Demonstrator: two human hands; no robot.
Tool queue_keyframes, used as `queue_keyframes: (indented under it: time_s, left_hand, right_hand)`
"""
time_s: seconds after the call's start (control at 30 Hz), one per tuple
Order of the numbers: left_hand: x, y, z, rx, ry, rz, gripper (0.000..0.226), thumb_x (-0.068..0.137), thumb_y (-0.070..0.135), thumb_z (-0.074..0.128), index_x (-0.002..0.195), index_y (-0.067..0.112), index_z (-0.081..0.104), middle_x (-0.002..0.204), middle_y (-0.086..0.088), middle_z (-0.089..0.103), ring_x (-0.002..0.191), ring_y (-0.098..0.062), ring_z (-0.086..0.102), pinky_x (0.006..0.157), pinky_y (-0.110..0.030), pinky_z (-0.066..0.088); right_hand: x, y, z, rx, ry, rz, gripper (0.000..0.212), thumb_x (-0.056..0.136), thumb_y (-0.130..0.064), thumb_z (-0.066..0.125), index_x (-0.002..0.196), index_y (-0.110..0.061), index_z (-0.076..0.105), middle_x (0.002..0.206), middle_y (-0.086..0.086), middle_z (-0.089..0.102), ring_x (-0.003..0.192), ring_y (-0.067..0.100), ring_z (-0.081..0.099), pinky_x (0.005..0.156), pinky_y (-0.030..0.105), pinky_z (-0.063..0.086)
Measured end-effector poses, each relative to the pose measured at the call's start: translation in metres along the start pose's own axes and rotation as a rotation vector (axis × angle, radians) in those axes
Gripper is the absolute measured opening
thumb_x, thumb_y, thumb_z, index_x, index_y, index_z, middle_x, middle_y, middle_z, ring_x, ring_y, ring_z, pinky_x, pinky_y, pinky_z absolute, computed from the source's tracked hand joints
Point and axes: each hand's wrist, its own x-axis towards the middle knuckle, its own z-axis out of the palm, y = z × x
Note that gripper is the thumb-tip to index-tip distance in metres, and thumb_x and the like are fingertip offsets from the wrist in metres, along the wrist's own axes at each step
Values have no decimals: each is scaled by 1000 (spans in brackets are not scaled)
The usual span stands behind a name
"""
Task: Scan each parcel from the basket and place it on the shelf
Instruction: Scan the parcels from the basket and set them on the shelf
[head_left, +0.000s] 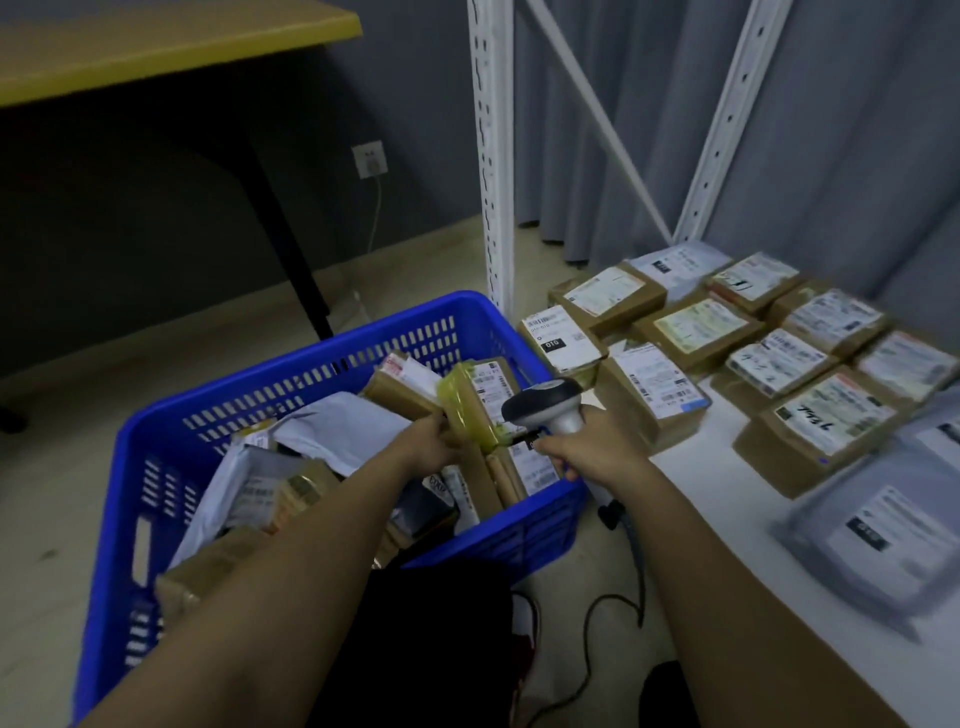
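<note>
Over the blue basket (322, 374), the left hand (434, 441) grips a yellow-taped parcel (475, 402). At its three o'clock, the right hand (584, 452) clasps a scanner (548, 405). Labelled boxes (727, 353) cover the shelf (727, 499).

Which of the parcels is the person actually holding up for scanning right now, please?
The yellow-taped parcel, gripped by the left hand above the blue basket; the right hand aims the scanner at it.

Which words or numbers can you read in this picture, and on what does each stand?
"010": white on a black patch, on the label of the shelf parcel nearest the basket.
A handwritten mark on another shelf parcel's label: unclear.
All other labels: too blurred to read.
</note>
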Motion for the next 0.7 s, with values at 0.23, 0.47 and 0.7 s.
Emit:
queue_keyframes:
  time_s: [0.23, 0.47, 0.7]
  left_hand:
    - [44, 8, 36, 277, -194, 107, 50, 89, 15, 57, 138, 16, 46, 140, -12, 48, 127, -32, 47, 102, -39, 42]
    - [44, 9, 35, 497, -76, 250, 37, 98, 7, 44, 132, -8, 48, 120, -12, 61, 81, -3, 63, 45, 0, 35]
    - [-9, -6, -33, 265, 245, 259, 45, 82, 40, 68, 118, 17, 54, 112, -2, 55, 99, -19, 52, 80, -30, 42]
  right_hand:
    - [24, 8, -9, 52, 21, 10, 19, 83, -7, 70, 99, -5, 59, 73, 6, 61, 57, 11, 57, 46, 19, 45]
    - [19, 12, -19, 38, 69, 21, 14, 83, -7, 69, 86, -13, 57, 71, 7, 62, 59, 14, 58, 48, 21, 46]
    - [-5, -1, -28, 61, 121, -6, 16, 84, -7, 69, 84, -16, 55, 70, 6, 60, 58, 14, 57, 47, 21, 47]
